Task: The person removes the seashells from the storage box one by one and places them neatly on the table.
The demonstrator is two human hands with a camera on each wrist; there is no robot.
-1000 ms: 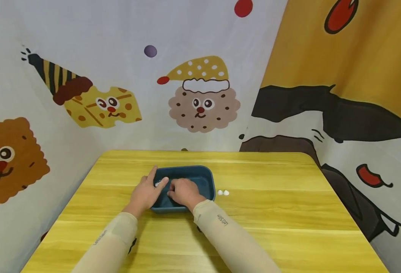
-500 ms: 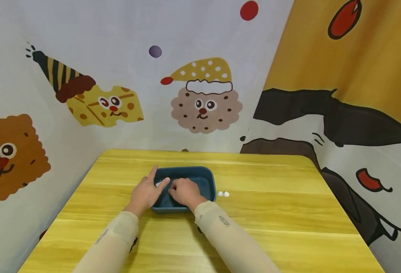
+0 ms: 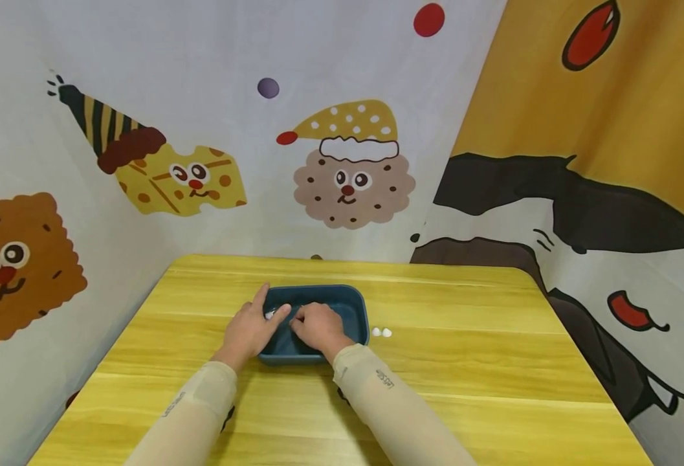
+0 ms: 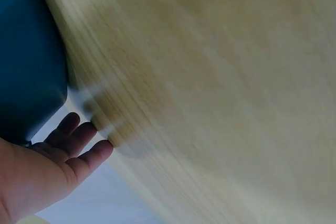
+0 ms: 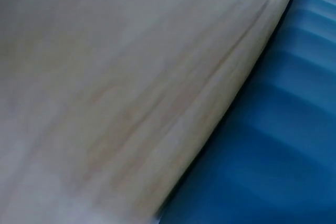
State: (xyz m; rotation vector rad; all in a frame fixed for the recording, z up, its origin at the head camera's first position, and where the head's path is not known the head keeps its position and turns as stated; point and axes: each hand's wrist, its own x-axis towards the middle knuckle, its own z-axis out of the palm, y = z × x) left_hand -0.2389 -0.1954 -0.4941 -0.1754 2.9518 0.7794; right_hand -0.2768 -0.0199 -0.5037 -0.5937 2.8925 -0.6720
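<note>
A dark blue rectangular plastic bin (image 3: 351,317) sits on the table, and both hands are at it. My left hand (image 3: 251,329) lies across its left wall, the thumb extended inside and the index finger along the rim; in the left wrist view, the other fingers (image 4: 96,156) are outside the bin, loosely bent. A small white thing (image 3: 270,314), its kind unclear, shows in the bin beside that thumb. My right hand (image 3: 320,327) reaches in over the front rim with bent fingers. Its fingertips are partly hidden, so whether they pinch anything is unclear.
Two small white pieces (image 3: 381,332) lie side by side on the yellow wood-grain table (image 3: 470,362), just right of the bin. Behind the table hangs a cloth with cartoon prints (image 3: 353,188). The right wrist view shows only table and the bin's ribbed outer wall (image 5: 262,156).
Inside the bin my right hand has shifted slightly to the right. My left hand stays at the left wall. The head view has turned a little.
</note>
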